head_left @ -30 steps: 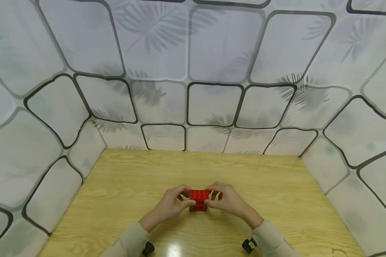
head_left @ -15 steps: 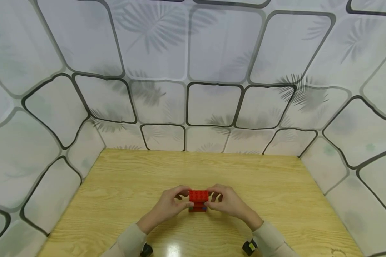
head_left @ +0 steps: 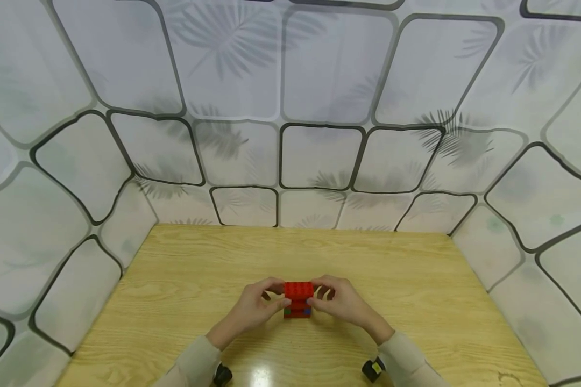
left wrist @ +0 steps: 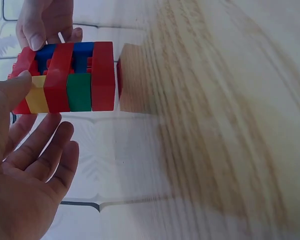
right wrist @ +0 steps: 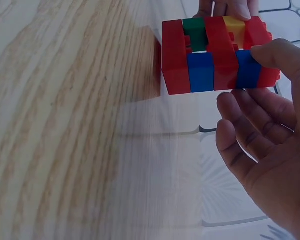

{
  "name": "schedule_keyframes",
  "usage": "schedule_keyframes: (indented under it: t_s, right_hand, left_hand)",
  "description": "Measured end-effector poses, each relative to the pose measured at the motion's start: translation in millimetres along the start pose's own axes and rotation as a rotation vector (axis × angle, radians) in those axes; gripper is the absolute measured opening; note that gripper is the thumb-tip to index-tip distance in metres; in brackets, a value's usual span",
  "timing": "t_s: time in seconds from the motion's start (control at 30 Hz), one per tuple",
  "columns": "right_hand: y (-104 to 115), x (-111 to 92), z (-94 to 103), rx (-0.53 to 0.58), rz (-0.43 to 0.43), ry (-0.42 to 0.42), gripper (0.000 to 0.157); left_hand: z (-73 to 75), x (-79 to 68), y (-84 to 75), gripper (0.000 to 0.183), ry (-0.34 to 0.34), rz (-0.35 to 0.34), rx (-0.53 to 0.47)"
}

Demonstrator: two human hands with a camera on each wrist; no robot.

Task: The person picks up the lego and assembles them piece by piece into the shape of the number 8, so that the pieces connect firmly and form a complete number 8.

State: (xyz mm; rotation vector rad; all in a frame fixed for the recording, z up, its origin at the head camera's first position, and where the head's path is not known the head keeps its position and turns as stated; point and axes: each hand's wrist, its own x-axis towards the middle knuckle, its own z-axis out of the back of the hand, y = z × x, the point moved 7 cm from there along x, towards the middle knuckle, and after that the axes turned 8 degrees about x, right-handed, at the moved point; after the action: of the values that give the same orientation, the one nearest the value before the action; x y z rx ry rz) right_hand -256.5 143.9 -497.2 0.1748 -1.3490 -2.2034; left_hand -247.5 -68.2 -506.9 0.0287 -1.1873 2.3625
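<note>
A stack of toy building bricks (head_left: 298,291) stands between my two hands at the front middle of the table. Red layers alternate with smaller bricks: green (left wrist: 79,92) and yellow (left wrist: 38,94) on the left side, blue (right wrist: 200,71) on the right. My left hand (head_left: 257,305) pinches the upper left side, its thumb by the yellow brick and top red layer. My right hand (head_left: 338,301) pinches the upper right side, its thumb on the upper blue brick. The other fingers reach behind the stack, partly hidden. Whether its base touches the table I cannot tell.
The wooden table (head_left: 213,252) reaches back to a patterned cloth wall (head_left: 319,156), which also encloses both sides. Dark wrist-worn devices show below the sleeves, one at the left (head_left: 222,374) and one at the right (head_left: 373,370).
In the head view the stack's top edge has shifted slightly up, while its bottom edge is nearly where it was. Both hands keep their hold and have barely moved.
</note>
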Motion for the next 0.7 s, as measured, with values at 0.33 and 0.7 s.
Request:
schedule_keyframes:
  t_s: [0.33, 0.7]
  right_hand:
    - [-2.2, 12.6, 2.8, 0.027, -0.045, -0.018, 0.032]
    - [-6.4, 24.8, 7.7, 0.100, -0.069, -0.040, 0.042]
  left_hand:
    - [5.6, 9.4, 0.6, 0.043, -0.044, 0.066, -0.023]
    - [8.0, 22.7, 7.7, 0.040, -0.112, 0.147, -0.056]
